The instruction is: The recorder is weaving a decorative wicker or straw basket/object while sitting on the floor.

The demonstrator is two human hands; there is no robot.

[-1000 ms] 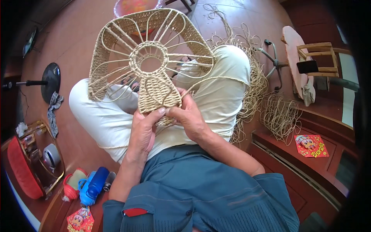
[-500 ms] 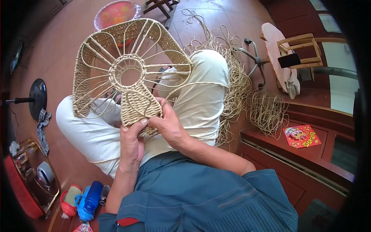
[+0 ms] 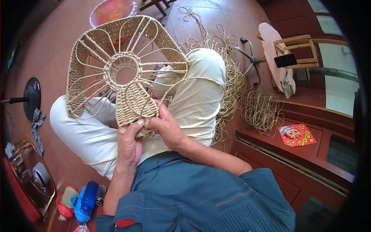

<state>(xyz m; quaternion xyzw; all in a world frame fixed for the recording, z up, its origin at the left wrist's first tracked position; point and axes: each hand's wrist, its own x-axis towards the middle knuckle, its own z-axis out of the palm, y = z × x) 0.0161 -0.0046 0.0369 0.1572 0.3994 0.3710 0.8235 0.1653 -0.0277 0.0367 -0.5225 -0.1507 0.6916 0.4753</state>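
A half-woven basket [image 3: 135, 102] of pale twisted cord on a wire frame rests across my lap. A round woven ring [image 3: 103, 73] sits in its middle, with wire loops and paired cords fanning out to a tall woven side wall. My left hand [image 3: 129, 141] grips the near end of the solid woven panel, its thumb on top. Close beside it, my right hand [image 3: 169, 129] is closed at the panel's right corner, pinching the cord there. A strand of cord [image 3: 205, 78] runs from this corner over my right knee. The fingertips under the panel are partly hidden.
A large heap of loose cord [image 3: 234, 83] lies right of my knee, with a smaller coil [image 3: 262, 112] nearer. A wooden-topped stand [image 3: 266, 48] holds a phone [image 3: 285, 60]. Bottles [image 3: 90, 196] stand at lower left; a red basin [image 3: 113, 13] lies at the back.
The whole view has shifted slightly. My right fingers have curled in closer to my left thumb at the panel's end. The cord by the right corner now arches up more visibly.
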